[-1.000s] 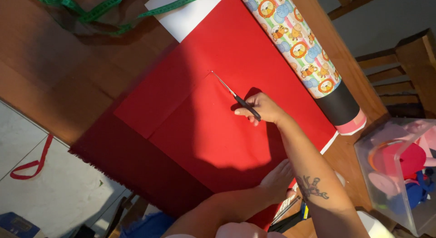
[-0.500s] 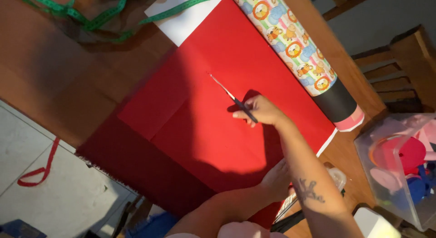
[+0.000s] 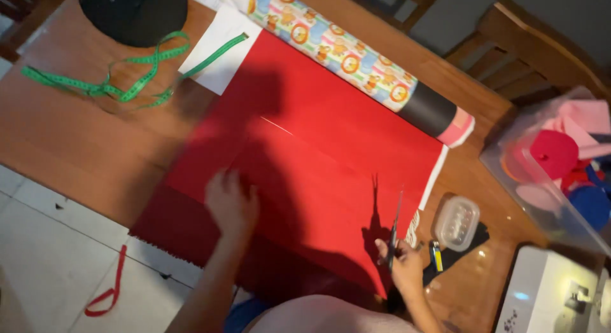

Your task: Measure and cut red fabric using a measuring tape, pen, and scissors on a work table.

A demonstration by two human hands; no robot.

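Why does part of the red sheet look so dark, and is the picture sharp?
Head view: the person's shadow darkens the red sheet around the left hand, which is motion-blurred; the right hand with the scissors is soft too; glare whitens the machine at lower right.

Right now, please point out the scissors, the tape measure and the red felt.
scissors (image 3: pixel 394 234): head view, on the blades.
tape measure (image 3: pixel 121 85): head view, on the tangled green middle.
red felt (image 3: pixel 331 155): head view, on its bare centre.
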